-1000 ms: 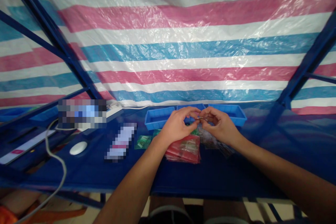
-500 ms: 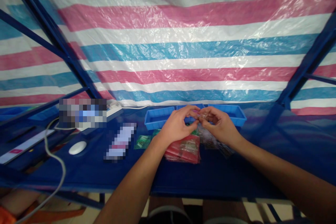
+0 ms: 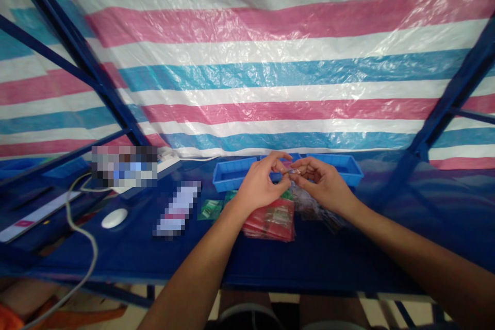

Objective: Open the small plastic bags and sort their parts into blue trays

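My left hand (image 3: 263, 181) and my right hand (image 3: 322, 181) meet above the blue table, fingertips pinched close together. Between them is a small shiny piece (image 3: 294, 171), too small to name. Both hands are closed on it. Below my left hand lies a stack of red plastic packets (image 3: 270, 220). Clear plastic packets (image 3: 305, 203) lie beneath my right hand, partly covered by it. A green packet (image 3: 211, 209) sits left of the red stack. Behind my hands stand a blue tray (image 3: 234, 174) on the left and another blue tray (image 3: 344, 170) on the right, with a third mostly hidden between them.
A white oval object (image 3: 114, 218) like a computer mouse, a blurred-out flat item (image 3: 178, 209) and a white power strip (image 3: 164, 165) lie to the left. A white cable (image 3: 91, 242) hangs over the table edge. Striped sheeting (image 3: 270, 72) closes off the back.
My fingertips have shifted slightly around the small shiny piece, and a little more of it shows. The packets and trays have stayed put.
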Demonstrator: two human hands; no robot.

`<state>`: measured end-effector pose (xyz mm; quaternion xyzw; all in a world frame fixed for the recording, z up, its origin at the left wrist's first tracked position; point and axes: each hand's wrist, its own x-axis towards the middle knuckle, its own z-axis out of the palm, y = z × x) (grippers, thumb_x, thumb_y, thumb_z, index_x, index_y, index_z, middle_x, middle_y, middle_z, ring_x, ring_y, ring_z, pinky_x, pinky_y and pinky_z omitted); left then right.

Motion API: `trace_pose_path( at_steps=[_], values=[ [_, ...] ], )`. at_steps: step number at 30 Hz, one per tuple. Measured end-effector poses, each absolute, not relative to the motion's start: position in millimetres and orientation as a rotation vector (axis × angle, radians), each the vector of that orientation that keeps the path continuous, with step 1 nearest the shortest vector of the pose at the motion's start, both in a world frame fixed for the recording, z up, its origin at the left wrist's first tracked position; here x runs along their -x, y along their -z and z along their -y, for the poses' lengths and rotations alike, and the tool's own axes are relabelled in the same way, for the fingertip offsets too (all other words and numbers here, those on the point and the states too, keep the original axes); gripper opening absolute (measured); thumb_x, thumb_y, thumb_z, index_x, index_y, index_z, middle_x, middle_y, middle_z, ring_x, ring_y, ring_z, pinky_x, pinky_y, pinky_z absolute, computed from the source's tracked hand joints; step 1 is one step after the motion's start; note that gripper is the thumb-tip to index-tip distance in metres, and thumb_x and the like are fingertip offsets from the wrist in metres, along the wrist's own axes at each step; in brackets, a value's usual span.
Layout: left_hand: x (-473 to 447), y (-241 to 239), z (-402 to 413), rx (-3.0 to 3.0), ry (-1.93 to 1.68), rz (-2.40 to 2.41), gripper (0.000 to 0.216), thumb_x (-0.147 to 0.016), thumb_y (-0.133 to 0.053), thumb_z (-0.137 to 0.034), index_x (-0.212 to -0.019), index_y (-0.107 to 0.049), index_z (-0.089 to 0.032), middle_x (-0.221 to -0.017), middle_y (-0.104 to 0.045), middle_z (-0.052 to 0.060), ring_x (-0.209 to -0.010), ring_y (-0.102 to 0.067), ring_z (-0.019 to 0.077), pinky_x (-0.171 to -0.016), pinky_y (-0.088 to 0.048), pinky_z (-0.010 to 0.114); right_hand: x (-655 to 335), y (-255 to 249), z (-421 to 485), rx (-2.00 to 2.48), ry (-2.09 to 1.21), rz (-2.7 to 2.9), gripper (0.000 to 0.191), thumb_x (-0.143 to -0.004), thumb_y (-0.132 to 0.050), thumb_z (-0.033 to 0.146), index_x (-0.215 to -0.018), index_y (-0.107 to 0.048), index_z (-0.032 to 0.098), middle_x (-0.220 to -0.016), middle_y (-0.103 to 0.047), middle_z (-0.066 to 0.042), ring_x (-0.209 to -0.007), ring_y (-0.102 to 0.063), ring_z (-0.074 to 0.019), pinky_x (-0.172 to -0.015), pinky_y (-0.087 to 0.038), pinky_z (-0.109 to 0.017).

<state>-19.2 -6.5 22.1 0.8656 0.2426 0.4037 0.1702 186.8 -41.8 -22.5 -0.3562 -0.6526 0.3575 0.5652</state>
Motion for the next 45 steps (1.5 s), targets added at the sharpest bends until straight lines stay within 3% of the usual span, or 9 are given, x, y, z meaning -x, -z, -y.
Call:
trace_pose_path(
  at_steps=[10, 19, 22, 27, 30, 36, 45],
  values=[
    [16.8, -18.0, 0.7, -2.303, -1.144, -0.655, 0.030, -0.097, -0.070, -0.026, -0.125, -0.059, -0.020, -0.103, -0.079, 0.005, -0.093, -0.076, 0.0179, -0.089, -0.058, 0.032, -185.5, 20.3, 42.3, 0.865, -0.937, 1.491, 0.034, -0.087, -0.084, 0.044, -0.111, -0.069, 0.026, -0.101, -0.081, -0.004, -0.095, -0.077, -0.0225, -0.089, -0.061, -0.038],
    [19.1, -22.2, 1.0, -2.161, -1.152, -0.709, 0.030, -0.096, -0.073, -0.030, -0.123, -0.065, -0.020, -0.117, -0.078, 0.009, -0.088, -0.078, 0.0180, -0.084, -0.059, 0.030, -189.9, 18.4, 40.1, 0.861, -0.913, 1.437, 0.029, -0.088, -0.083, 0.046, -0.106, -0.076, 0.025, -0.103, -0.081, -0.006, -0.086, -0.074, -0.0214, -0.069, -0.058, -0.033],
    [19.4, -23.8, 2.4, -2.214, -1.159, -0.689, 0.027, -0.098, -0.070, -0.028, -0.123, -0.067, -0.019, -0.112, -0.078, 0.009, -0.087, -0.076, 0.0179, -0.086, -0.059, 0.032, -189.6, 18.6, 38.4, 0.835, -0.961, 1.406, 0.033, -0.087, -0.084, 0.048, -0.108, -0.072, 0.025, -0.093, -0.079, -0.003, -0.076, -0.071, -0.0186, -0.068, -0.057, -0.033],
    [18.4, -24.3, 3.6, -2.377, -1.238, -0.486, 0.013, -0.095, -0.065, -0.014, -0.103, -0.075, -0.018, -0.121, -0.072, 0.012, -0.109, -0.071, 0.0210, -0.088, -0.058, 0.033, -188.1, 18.5, 37.6, 0.792, -0.998, 1.347, 0.039, -0.084, -0.086, 0.052, -0.104, -0.064, 0.026, -0.078, -0.073, 0.002, -0.070, -0.067, -0.0176, -0.061, -0.053, -0.030],
    [17.6, -23.4, 3.0, -2.367, -1.234, -0.470, 0.013, -0.093, -0.067, -0.012, -0.101, -0.075, -0.017, -0.118, -0.072, 0.011, -0.101, -0.071, 0.0179, -0.084, -0.058, 0.030, -188.3, 17.7, 38.4, 0.807, -0.996, 1.331, 0.040, -0.084, -0.086, 0.052, -0.103, -0.062, 0.025, -0.077, -0.074, 0.002, -0.071, -0.068, -0.0184, -0.061, -0.053, -0.030],
    [17.3, -19.4, -0.3, -2.285, -1.248, -0.633, 0.016, -0.098, -0.070, -0.028, -0.108, -0.076, -0.019, -0.110, -0.073, 0.010, -0.092, -0.070, 0.0172, -0.080, -0.057, 0.030, -188.9, 17.4, 40.3, 0.867, -0.912, 1.369, 0.037, -0.087, -0.083, 0.053, -0.103, -0.064, 0.026, -0.082, -0.078, -0.001, -0.076, -0.073, -0.0207, -0.061, -0.055, -0.031],
    [20.4, -21.2, -0.8, -2.531, -1.205, -0.603, 0.022, -0.102, -0.065, -0.031, -0.111, -0.081, -0.021, -0.114, -0.076, 0.011, -0.112, -0.070, 0.0237, -0.102, -0.055, 0.041, -188.8, 15.9, 42.7, 0.903, -0.884, 1.367, 0.034, -0.087, -0.082, 0.056, -0.101, -0.072, 0.026, -0.086, -0.079, -0.004, -0.078, -0.075, -0.0234, -0.062, -0.061, -0.034]
  ],
)
